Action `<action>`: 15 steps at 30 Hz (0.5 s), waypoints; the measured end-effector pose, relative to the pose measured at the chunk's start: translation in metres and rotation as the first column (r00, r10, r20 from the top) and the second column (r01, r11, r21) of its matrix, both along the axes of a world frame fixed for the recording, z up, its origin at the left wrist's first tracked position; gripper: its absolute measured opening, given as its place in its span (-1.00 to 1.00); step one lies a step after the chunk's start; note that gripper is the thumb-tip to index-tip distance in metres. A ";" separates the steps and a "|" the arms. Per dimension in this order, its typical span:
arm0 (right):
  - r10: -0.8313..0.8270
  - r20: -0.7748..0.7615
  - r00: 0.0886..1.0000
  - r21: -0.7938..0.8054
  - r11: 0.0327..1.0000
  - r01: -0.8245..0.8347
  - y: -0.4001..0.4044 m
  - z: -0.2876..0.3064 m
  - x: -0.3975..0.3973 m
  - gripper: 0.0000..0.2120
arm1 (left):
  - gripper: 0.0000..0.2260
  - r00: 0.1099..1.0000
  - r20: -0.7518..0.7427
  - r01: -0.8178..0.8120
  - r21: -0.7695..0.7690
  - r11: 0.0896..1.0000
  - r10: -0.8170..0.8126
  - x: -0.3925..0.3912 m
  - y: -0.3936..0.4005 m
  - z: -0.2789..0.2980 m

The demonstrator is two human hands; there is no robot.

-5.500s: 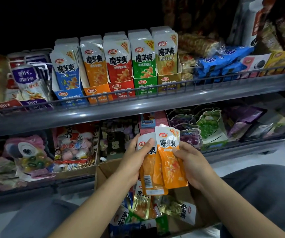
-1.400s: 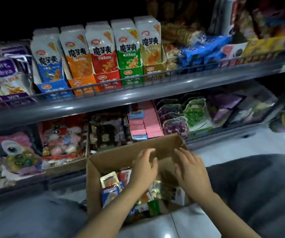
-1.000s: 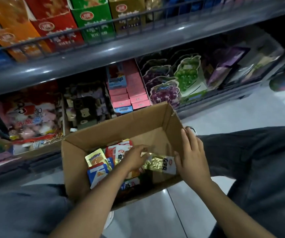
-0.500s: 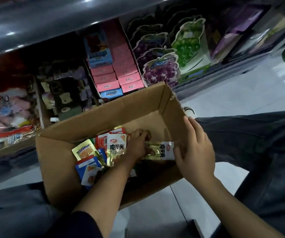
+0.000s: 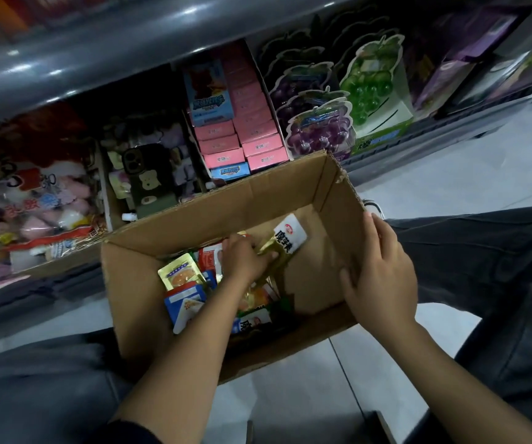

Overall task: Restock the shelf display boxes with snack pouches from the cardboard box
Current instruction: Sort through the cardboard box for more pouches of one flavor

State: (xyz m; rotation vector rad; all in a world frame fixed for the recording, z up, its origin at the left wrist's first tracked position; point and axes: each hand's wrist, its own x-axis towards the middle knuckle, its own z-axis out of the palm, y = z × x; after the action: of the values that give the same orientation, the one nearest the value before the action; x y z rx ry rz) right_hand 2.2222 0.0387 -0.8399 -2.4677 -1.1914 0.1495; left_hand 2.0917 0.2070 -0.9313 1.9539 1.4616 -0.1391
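Since half a second ago you've tilted the gold pouch [image 5: 282, 248] up off the heap, its white end now raised toward the far wall of the box [image 5: 194, 216]. Your left hand [image 5: 245, 261] pinches it, seemingly by its gold lower part; your right hand [image 5: 378, 274], fingers relaxed, braces the box's right wall to steady it.

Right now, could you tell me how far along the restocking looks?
Done: cannot be judged, since the display boxes are out of view. In hand: the left hand grips a gold pouch inside the cardboard box, while the right hand rests on the box's right wall. Left: several pouches remain in the box.
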 end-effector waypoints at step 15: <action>0.004 0.009 1.000 0.002 1.000 -0.004 -0.001 -0.001 -0.002 -0.27 | -0.17 0.981 -0.165 -0.131 -0.159 0.979 0.105 -0.055 0.007 -0.004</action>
State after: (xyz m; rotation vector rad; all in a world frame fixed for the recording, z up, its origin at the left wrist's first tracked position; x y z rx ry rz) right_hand 2.2203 0.0379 -0.8410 -2.4669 -1.1993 0.1386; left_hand 2.0371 0.2141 -0.9354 1.7474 1.6079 -0.3585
